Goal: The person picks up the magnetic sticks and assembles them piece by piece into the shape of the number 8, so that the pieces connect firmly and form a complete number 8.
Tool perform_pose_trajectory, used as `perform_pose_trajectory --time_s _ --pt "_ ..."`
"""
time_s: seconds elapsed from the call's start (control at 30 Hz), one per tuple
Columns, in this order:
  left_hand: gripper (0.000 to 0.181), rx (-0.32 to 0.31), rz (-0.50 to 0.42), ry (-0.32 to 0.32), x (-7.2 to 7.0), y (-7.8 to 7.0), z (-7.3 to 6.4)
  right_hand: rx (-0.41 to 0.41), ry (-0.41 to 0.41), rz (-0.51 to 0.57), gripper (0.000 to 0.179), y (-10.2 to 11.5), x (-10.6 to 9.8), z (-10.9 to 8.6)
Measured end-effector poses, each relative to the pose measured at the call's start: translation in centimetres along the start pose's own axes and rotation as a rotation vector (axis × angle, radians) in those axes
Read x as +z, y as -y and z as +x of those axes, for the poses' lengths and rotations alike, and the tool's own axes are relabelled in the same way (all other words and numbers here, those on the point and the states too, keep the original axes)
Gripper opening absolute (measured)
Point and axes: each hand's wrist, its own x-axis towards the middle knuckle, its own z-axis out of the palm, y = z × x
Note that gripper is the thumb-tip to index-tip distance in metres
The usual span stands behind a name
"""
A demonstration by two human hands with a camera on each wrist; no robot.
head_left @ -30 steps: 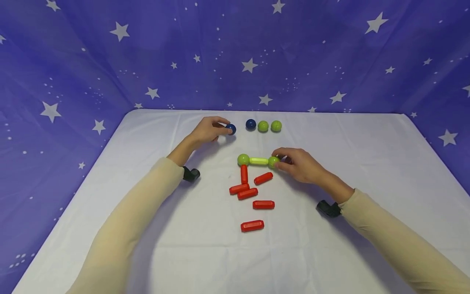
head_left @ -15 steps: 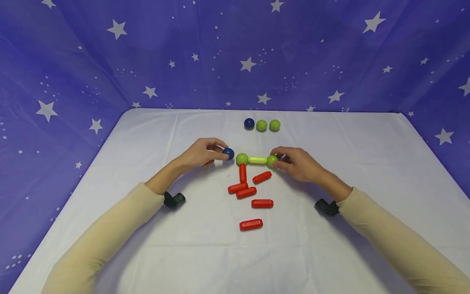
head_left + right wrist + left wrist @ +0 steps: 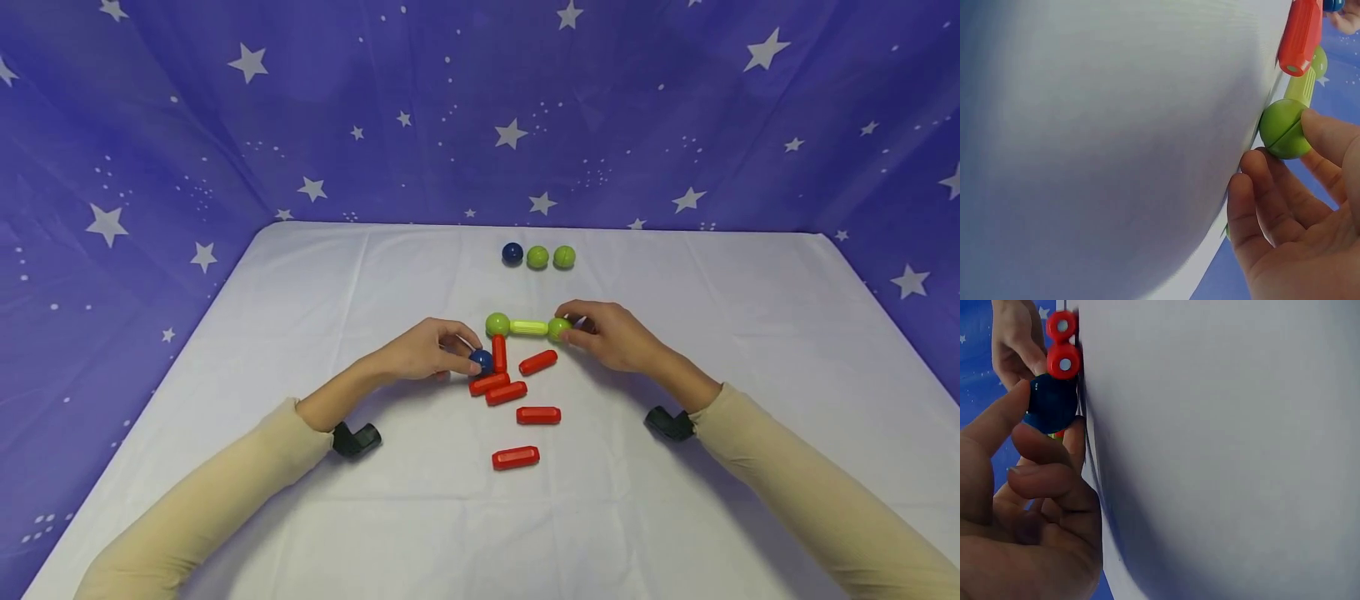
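A dark blue ball (image 3: 482, 361) is pinched between the thumb and fingers of my left hand (image 3: 431, 350), right beside a red rod (image 3: 499, 354) and close to the ends of two more red rods. My right hand (image 3: 611, 333) holds a green ball (image 3: 558, 329) between thumb and fingers. From that ball a yellow-green rod (image 3: 528, 328) runs left to another green ball (image 3: 497, 324), and the upright red rod extends from this one toward me. In the left wrist view the blue ball (image 3: 1052, 403) sits against red rod ends (image 3: 1064, 361).
Behind the hands, a loose blue ball (image 3: 512, 254) and two green balls (image 3: 537, 257) lie in a row. Several red rods (image 3: 538, 415) are scattered nearer to me on the white tablecloth (image 3: 637, 517). A starry blue cloth (image 3: 420, 83) hangs behind the table.
My left hand has brought the blue ball from the back row toward me, past the left green ball, to the lower end of the upright red rod. My right hand has stayed in place.
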Motion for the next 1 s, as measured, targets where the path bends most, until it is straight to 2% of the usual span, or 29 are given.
perform_pose_trajectory --time_s 0.23,0.5,0.83,1.0 --pt "0.041 0.025 0.052 0.019 0.6 0.0 -0.3 -0.007 0.0 0.0 0.028 -0.2 0.0 0.0" --pt "0.033 0.075 0.094 0.061 1.4 -0.3 -0.8 -0.006 0.005 -0.004 0.027 -0.1 0.0 0.0" --pt "0.029 0.114 0.099 0.035 1.8 -0.5 -0.9 0.0 0.012 -0.008 0.03 0.1 -0.1 0.0" --pt "0.028 0.109 0.1 0.038 2.0 -0.8 -0.9 0.008 0.014 -0.006 0.03 0.1 -0.1 0.0"
